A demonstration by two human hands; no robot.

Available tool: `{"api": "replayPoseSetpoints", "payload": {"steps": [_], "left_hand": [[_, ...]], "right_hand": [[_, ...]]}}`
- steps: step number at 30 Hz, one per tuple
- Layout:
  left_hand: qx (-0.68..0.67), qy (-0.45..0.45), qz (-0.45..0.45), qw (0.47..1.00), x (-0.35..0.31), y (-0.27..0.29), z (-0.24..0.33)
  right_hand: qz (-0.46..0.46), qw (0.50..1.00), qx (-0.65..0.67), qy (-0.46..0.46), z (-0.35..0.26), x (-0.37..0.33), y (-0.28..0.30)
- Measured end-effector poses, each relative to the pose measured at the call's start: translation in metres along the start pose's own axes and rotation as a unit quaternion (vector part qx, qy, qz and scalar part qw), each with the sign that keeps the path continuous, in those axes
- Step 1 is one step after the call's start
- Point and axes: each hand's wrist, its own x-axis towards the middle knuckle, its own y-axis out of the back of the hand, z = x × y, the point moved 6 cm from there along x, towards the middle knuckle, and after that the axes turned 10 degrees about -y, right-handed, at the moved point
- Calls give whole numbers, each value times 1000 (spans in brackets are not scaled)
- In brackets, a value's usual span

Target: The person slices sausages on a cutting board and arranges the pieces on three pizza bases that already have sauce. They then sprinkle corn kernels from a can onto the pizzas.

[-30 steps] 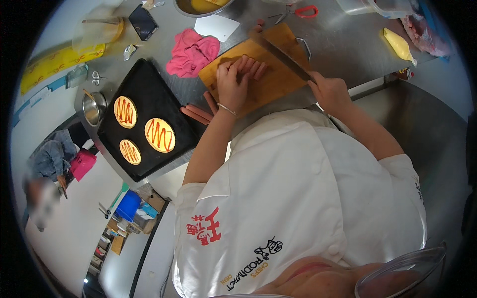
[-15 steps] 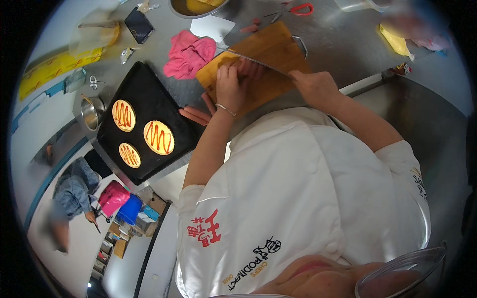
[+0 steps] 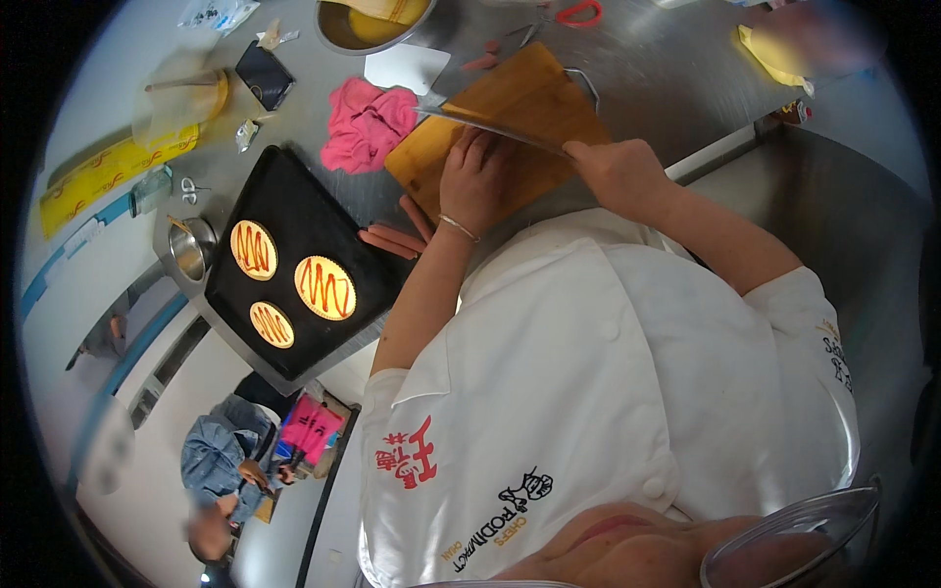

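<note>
My right hand [image 3: 622, 181] is closed around the handle of a long kitchen knife [image 3: 495, 129], whose blade slants across a wooden cutting board [image 3: 534, 93]. My left hand [image 3: 475, 176] lies on the near part of the board, fingers bent and pressed together over sausages [image 3: 502, 155], which it mostly hides. The blade is just beyond those fingertips; whether it touches a sausage I cannot tell. Several whole sausages [image 3: 390, 241] rest by the board's left corner, close to my left wrist. A pink cloth [image 3: 368, 127] sits crumpled at the board's far left edge.
On the left, a black baking tray [image 3: 270, 186] bears three round pastries [image 3: 325, 288] with red zigzags. Beyond the board are a metal bowl [image 3: 343, 44], a white sheet [image 3: 407, 69] and red-handled scissors [image 3: 580, 14]. A person in denim [image 3: 221, 446] is at the lower left.
The view has shifted slightly. My left fingers now cover more of the sausages on the board. The knife stays in my right hand. The person in denim has changed position.
</note>
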Motion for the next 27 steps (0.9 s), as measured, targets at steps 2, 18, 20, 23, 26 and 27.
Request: {"api": "replayPoseSetpoints", "payload": {"steps": [2,18,20,23,26,27], "left_hand": [[0,12,-41,999,-2,-1,-1],[10,-4,-51,999,13,10,2],[5,-2,-50,999,13,11,2],[33,-20,-53,998,11,7,1],[22,-23,-61,998,17,15,6],[20,-15,-54,998,16,15,5]], "right_hand": [[-16,1000,-11,-1,-2,-1,-3],[-28,999,-17,9,-11,3,-1],[-38,999,-18,10,-11,4,-1],[-74,997,-13,-9,-13,11,0],[-117,991,-54,-37,-8,18,-20],[-106,992,-55,-34,-7,20,-22]]}}
